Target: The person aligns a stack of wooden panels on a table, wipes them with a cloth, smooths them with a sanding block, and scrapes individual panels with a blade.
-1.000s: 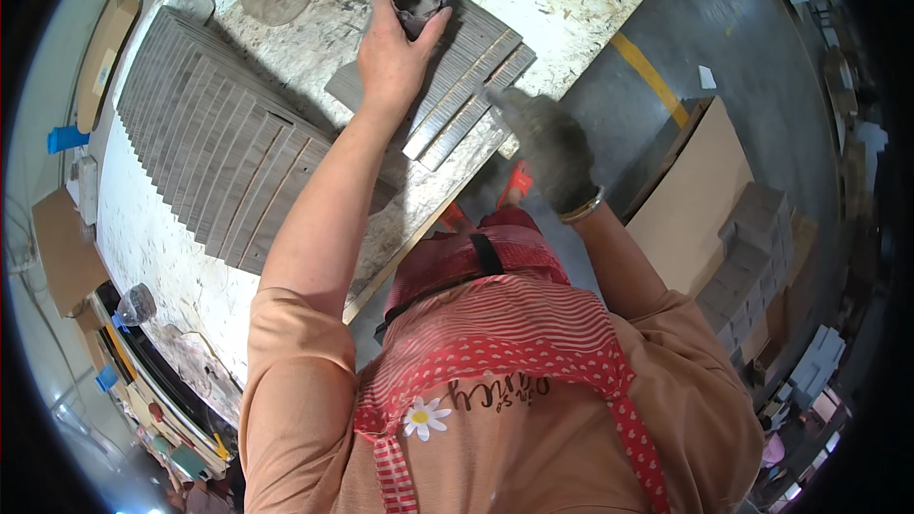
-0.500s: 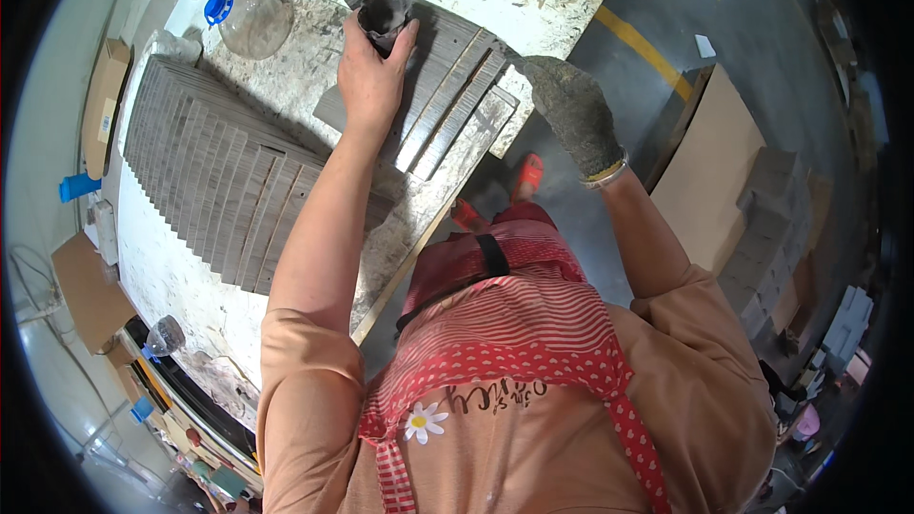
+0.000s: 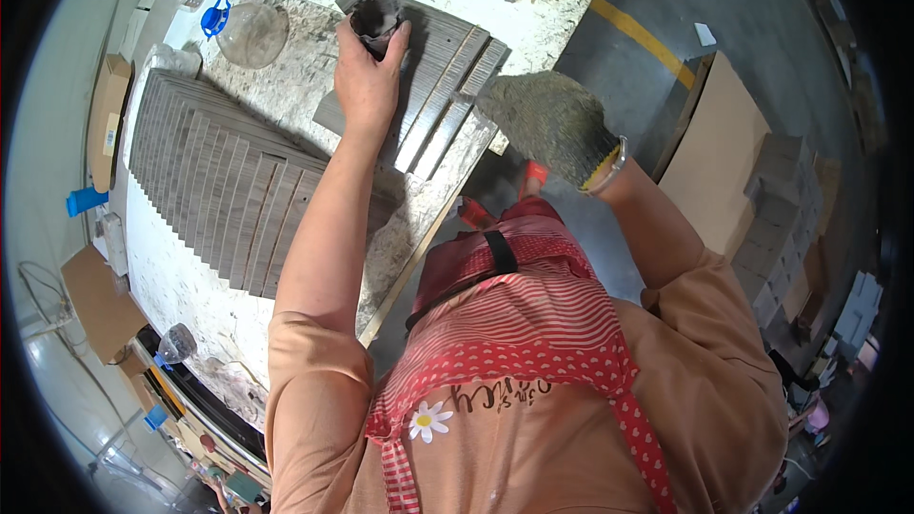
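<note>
My left hand (image 3: 367, 81) is bare and wrapped round a small dark-stained cup (image 3: 377, 19), its open top facing up. The cup is over a row of grey wood-grain boards (image 3: 433, 76) lying side by side on the table. My right hand (image 3: 552, 124) wears a dirty dark knitted glove with a yellow cuff. Its fingers are closed at the boards' right-hand edge. A small dark tip (image 3: 464, 98) pokes out from the fingertips over the boards; the rest of that thing is hidden in the glove.
To the left is a long fanned stack of grey boards (image 3: 219, 181). A clear jug with a blue cap (image 3: 252, 35) lies beyond it on the stained white table (image 3: 286, 71). At the right, a large cardboard sheet (image 3: 714, 148) and grey stacked pieces (image 3: 776, 205) are on the floor side.
My gloved right hand has moved left and slightly down, from beside the table edge to over the boards' end. My left hand keeps the cup in nearly the same place.
</note>
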A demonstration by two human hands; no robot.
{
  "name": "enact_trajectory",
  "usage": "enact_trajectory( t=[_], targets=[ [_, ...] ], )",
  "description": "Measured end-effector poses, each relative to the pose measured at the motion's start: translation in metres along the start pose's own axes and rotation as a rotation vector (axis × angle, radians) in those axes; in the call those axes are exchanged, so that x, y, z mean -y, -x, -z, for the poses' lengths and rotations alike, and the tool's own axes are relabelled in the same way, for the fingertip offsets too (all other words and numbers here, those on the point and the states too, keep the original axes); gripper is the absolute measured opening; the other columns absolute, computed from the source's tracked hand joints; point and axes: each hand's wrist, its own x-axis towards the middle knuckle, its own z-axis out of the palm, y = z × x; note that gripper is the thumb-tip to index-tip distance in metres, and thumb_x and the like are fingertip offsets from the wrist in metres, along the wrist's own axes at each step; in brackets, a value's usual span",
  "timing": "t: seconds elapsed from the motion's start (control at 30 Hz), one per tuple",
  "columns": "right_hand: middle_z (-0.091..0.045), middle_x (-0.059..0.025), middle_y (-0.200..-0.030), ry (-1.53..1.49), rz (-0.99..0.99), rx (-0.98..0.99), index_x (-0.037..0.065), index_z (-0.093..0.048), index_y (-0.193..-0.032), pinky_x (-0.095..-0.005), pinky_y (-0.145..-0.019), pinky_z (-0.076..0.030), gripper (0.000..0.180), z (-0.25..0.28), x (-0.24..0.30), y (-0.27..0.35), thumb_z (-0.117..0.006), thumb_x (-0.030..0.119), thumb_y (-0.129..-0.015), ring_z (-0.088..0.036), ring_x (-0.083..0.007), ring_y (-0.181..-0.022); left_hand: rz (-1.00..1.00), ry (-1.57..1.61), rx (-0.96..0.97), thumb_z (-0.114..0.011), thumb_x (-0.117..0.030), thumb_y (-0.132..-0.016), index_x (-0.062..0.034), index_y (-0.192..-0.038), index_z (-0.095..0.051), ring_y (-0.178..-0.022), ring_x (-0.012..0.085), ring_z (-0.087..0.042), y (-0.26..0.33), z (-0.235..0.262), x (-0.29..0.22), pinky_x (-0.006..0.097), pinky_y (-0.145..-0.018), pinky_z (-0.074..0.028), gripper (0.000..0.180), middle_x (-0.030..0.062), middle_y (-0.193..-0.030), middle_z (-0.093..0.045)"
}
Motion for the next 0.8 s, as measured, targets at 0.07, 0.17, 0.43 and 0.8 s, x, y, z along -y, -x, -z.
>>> enact_trajectory(
  t=[0.07, 0.17, 0.43, 0.8],
  targets=[
    [-0.063, -0.0091, -0.114, -0.012, -0.125, 0.185, 0.007, -0.061, -0.117, -0.0348, -0.086, -0.050, 0.033, 0.025, 0.008, -0.021, -0.054, 0.012, -0.086, -0.062, -0.0252, -0.101, 0.011, 0.000, 0.000, -0.070, -0.040, -0.082, -0.0016, -0.119, -0.047, -0.095, 0.0385, -0.063, 0.001, 0.001, 0.000, 0.044, -0.083, -0.048, 0.057, 0.0215, -0.102, -0.066],
    [-0.063, -0.0098, -0.116, 0.046, -0.073, 0.052, 0.007, -0.060, -0.118, -0.0363, -0.088, -0.050, 0.034, 0.010, -0.012, -0.007, -0.053, 0.009, -0.086, -0.061, -0.0276, -0.104, -0.010, -0.009, -0.014, -0.070, -0.040, -0.082, -0.0016, -0.118, -0.048, -0.094, 0.0383, -0.064, 0.000, 0.001, 0.003, 0.043, -0.082, -0.048, 0.057, 0.0213, -0.102, -0.066],
    [-0.065, -0.0152, -0.111, -0.315, -0.399, -0.010, 0.007, -0.065, -0.116, -0.0341, -0.091, -0.049, 0.028, -0.014, -0.001, -0.008, -0.053, 0.022, -0.095, -0.061, -0.0270, -0.104, -0.008, 0.025, -0.001, -0.070, -0.040, -0.081, 0.0000, -0.117, -0.048, -0.093, 0.0389, -0.064, 0.000, 0.001, 0.001, 0.043, -0.082, -0.048, 0.058, 0.0211, -0.098, -0.066],
    [-0.063, -0.0080, -0.099, -0.679, -1.015, -0.122, -0.001, -0.057, -0.117, -0.0296, -0.082, -0.047, 0.033, -0.003, 0.023, -0.023, -0.061, 0.020, -0.092, -0.058, -0.0139, -0.091, 0.003, 0.010, 0.011, -0.071, -0.039, -0.081, -0.0001, -0.118, -0.048, -0.094, 0.0382, -0.063, 0.001, 0.002, -0.003, 0.043, -0.082, -0.048, 0.058, 0.0216, -0.100, -0.066]
  ],
)
